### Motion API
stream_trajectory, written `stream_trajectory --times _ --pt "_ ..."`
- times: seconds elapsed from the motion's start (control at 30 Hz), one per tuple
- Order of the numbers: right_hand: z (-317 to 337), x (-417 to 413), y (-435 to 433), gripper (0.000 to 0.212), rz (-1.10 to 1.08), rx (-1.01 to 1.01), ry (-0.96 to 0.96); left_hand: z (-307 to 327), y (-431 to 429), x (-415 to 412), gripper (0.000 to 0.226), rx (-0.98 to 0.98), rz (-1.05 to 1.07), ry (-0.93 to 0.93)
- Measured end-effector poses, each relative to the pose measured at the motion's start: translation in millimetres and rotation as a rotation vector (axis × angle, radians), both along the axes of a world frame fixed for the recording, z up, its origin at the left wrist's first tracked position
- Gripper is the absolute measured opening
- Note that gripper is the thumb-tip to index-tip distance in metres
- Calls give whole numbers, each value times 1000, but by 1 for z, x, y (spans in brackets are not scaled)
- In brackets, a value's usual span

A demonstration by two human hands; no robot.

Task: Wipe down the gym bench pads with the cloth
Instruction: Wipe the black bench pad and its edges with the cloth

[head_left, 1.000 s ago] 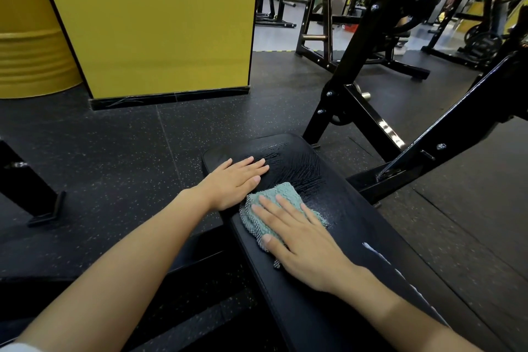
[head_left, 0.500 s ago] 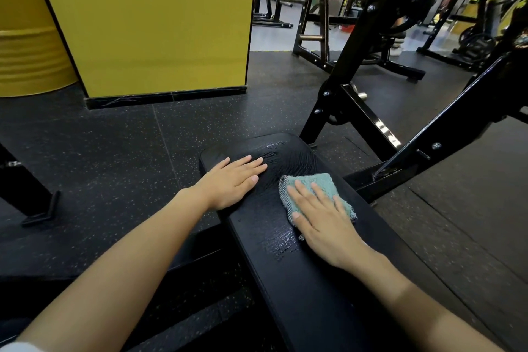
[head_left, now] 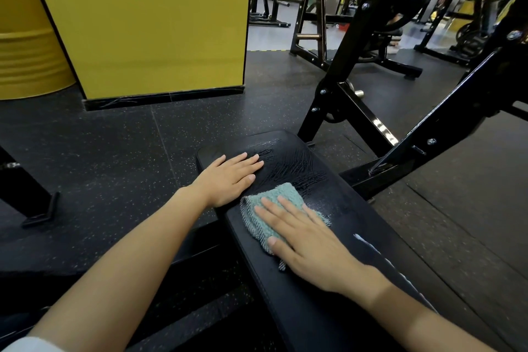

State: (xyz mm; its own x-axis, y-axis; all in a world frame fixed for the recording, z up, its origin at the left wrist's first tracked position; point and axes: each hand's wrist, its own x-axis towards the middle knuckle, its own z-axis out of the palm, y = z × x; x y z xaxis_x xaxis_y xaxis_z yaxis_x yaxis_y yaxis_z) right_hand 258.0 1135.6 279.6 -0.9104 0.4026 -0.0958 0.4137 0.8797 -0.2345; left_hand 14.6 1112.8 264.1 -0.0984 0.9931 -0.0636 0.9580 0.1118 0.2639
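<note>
Your left hand [head_left: 228,178] lies flat on the far left part of the bench pad [head_left: 288,308], fingers straight and holding nothing. It looks like a brace, so lean on it lightly and lift it when the cloth needs that patch.

Just beside it, the green cloth [head_left: 274,197] sits on the middle of the pad under your right hand [head_left: 311,250]. The fingers are spread flat on top, pressing down and not curled round it. Push from the palm in overlapping passes that run off each edge. The wet streaks [head_left: 297,163] beyond the cloth suggest the far end is done, so I judge the dry stretch toward you comes next.

The pale streak [head_left: 371,246] near the pad's right edge could be residue, stitching or glare; I cannot tell. The pad's near end is cut off by the picture's bottom edge, and the cloth's underside and the pad's side walls are hidden.
</note>
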Motion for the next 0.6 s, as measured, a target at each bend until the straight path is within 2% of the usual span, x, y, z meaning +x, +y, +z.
stream_trajectory --times 0.3,0.6 --pt "2 33 77 51 -292 18 -28 3 -4 6 49 -7 17 33" --pt "0 31 62 52 -334 1 -2 7 -11 24 51 -50 2 41"
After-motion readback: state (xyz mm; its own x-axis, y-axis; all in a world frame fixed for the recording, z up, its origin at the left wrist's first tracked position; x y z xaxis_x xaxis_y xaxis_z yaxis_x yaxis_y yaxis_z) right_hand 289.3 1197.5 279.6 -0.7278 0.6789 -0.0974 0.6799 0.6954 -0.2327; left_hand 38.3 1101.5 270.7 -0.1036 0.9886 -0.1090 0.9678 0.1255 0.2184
